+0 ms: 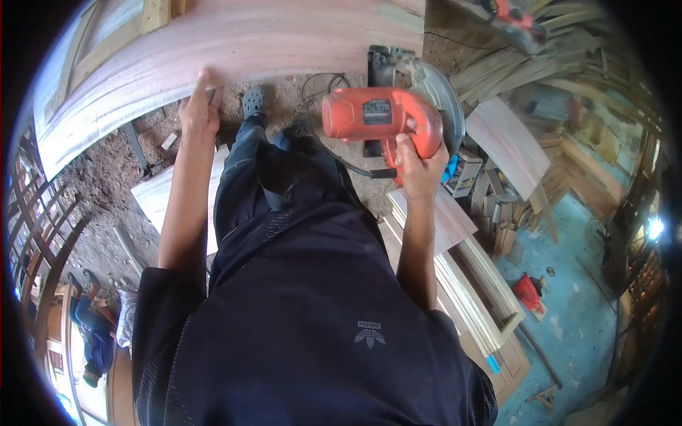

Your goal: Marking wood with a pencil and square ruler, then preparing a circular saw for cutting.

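Observation:
My right hand is wrapped around the rear handle of a red circular saw. The saw's blade guard is on its right side, and its dark base plate overlaps the right end of a large pinkish, streaked board. I cannot tell whether the blade touches the board. At the board's near edge is my left hand, with one finger stretched up over the edge and the others loosely apart. A black cord runs from the saw's handle past my legs.
Wood strips are piled at the far right, with another red power tool on them. Stacked pale frames stand by my right arm. A cut panel leans beyond the saw. Another person is at the lower left.

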Action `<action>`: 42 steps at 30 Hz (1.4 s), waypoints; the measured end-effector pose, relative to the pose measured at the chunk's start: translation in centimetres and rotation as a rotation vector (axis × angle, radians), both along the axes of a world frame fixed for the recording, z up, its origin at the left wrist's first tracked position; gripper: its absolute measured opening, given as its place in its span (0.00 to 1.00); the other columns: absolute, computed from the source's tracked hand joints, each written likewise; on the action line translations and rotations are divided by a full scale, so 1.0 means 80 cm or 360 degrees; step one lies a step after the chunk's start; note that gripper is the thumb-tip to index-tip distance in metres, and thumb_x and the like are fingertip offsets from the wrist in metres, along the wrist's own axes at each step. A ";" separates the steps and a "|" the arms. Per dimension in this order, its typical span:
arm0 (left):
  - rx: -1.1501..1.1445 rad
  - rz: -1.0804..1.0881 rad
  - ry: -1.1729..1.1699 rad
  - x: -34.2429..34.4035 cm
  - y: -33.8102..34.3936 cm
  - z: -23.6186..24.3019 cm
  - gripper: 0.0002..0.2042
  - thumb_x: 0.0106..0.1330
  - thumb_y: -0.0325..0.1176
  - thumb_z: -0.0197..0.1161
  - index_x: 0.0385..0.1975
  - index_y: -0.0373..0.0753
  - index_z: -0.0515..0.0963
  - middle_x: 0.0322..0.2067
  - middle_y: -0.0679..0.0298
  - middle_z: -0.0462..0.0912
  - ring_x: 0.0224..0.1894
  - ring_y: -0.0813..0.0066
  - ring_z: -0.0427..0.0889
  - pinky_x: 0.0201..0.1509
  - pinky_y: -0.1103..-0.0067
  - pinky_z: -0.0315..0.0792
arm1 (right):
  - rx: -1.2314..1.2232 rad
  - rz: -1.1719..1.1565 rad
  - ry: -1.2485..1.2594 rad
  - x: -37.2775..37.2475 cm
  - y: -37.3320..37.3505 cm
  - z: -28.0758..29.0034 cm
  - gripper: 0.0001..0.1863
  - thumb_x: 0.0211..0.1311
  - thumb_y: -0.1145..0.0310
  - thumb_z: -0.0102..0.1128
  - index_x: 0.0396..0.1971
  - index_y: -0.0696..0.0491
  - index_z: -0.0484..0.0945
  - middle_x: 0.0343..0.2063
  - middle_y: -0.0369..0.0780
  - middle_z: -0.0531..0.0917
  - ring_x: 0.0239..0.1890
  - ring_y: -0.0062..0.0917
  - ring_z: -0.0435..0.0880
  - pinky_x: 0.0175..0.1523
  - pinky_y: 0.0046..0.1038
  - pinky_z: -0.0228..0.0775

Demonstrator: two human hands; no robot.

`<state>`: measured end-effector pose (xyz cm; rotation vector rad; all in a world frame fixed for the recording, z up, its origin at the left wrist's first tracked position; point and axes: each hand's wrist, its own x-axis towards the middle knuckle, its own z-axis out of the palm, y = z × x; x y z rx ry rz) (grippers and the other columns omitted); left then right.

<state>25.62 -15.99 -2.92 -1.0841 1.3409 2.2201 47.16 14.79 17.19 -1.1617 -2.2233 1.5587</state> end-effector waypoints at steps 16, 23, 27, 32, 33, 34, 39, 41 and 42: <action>-0.0010 0.0034 -0.0047 -0.003 0.013 0.015 0.24 0.72 0.30 0.72 0.65 0.36 0.71 0.59 0.58 0.81 0.59 0.62 0.83 0.63 0.67 0.83 | 0.0065 0.0102 0.0069 0.002 -0.002 0.000 0.16 0.66 0.86 0.58 0.53 0.63 0.76 0.28 0.39 0.82 0.23 0.17 0.77 0.29 0.23 0.71; -0.0042 0.0021 -0.0043 -0.004 0.013 0.013 0.27 0.72 0.28 0.70 0.68 0.32 0.68 0.60 0.54 0.79 0.60 0.58 0.83 0.65 0.65 0.83 | -0.0053 -0.0001 0.0057 -0.007 -0.014 0.009 0.17 0.65 0.87 0.57 0.53 0.63 0.76 0.29 0.40 0.82 0.22 0.18 0.77 0.29 0.23 0.71; -0.0024 0.0057 -0.0034 0.001 0.011 0.017 0.25 0.71 0.31 0.73 0.65 0.35 0.73 0.60 0.59 0.80 0.61 0.64 0.81 0.65 0.68 0.79 | -0.0009 0.0002 0.0032 -0.008 -0.016 0.012 0.16 0.64 0.87 0.58 0.52 0.62 0.76 0.28 0.40 0.82 0.22 0.18 0.76 0.29 0.23 0.71; 0.0005 0.0048 -0.0057 0.000 0.011 0.017 0.24 0.72 0.29 0.71 0.65 0.32 0.72 0.60 0.58 0.81 0.61 0.64 0.82 0.67 0.68 0.80 | -0.0094 0.0024 0.0070 -0.010 -0.012 0.010 0.16 0.64 0.87 0.57 0.52 0.62 0.76 0.27 0.39 0.81 0.22 0.18 0.76 0.28 0.24 0.71; -0.0002 0.0048 -0.0069 -0.001 0.011 0.017 0.24 0.72 0.29 0.71 0.65 0.32 0.72 0.60 0.58 0.81 0.61 0.64 0.82 0.67 0.68 0.80 | -0.0092 0.0039 0.0083 -0.009 -0.010 0.010 0.16 0.64 0.87 0.57 0.52 0.62 0.76 0.27 0.39 0.81 0.22 0.18 0.76 0.28 0.24 0.71; -0.0012 0.0055 -0.0045 -0.001 0.011 0.017 0.25 0.72 0.28 0.71 0.66 0.32 0.70 0.59 0.55 0.80 0.60 0.61 0.83 0.66 0.66 0.82 | -0.0092 0.0051 0.0076 -0.008 -0.009 0.010 0.16 0.64 0.87 0.57 0.51 0.62 0.76 0.27 0.39 0.81 0.22 0.18 0.76 0.28 0.24 0.71; 0.0021 0.0056 -0.0027 -0.002 0.012 0.017 0.27 0.71 0.28 0.73 0.66 0.32 0.70 0.61 0.57 0.80 0.63 0.63 0.81 0.67 0.67 0.80 | -0.0084 0.0048 0.0084 -0.005 -0.006 0.007 0.17 0.64 0.88 0.57 0.51 0.60 0.76 0.27 0.39 0.81 0.22 0.17 0.76 0.29 0.24 0.70; -0.0021 0.0075 -0.0040 -0.002 0.013 0.019 0.27 0.71 0.28 0.73 0.66 0.33 0.70 0.61 0.56 0.80 0.62 0.63 0.82 0.67 0.67 0.80 | -0.0133 0.0041 0.0096 -0.006 -0.006 0.007 0.17 0.64 0.87 0.57 0.52 0.60 0.76 0.27 0.39 0.81 0.22 0.17 0.75 0.29 0.24 0.70; -0.0023 0.0081 -0.0044 -0.002 0.013 0.020 0.27 0.71 0.28 0.73 0.66 0.33 0.70 0.61 0.56 0.80 0.62 0.63 0.82 0.67 0.67 0.80 | -0.0120 0.0054 0.0101 -0.006 -0.006 0.007 0.17 0.64 0.87 0.57 0.52 0.60 0.76 0.27 0.39 0.81 0.22 0.17 0.75 0.29 0.24 0.70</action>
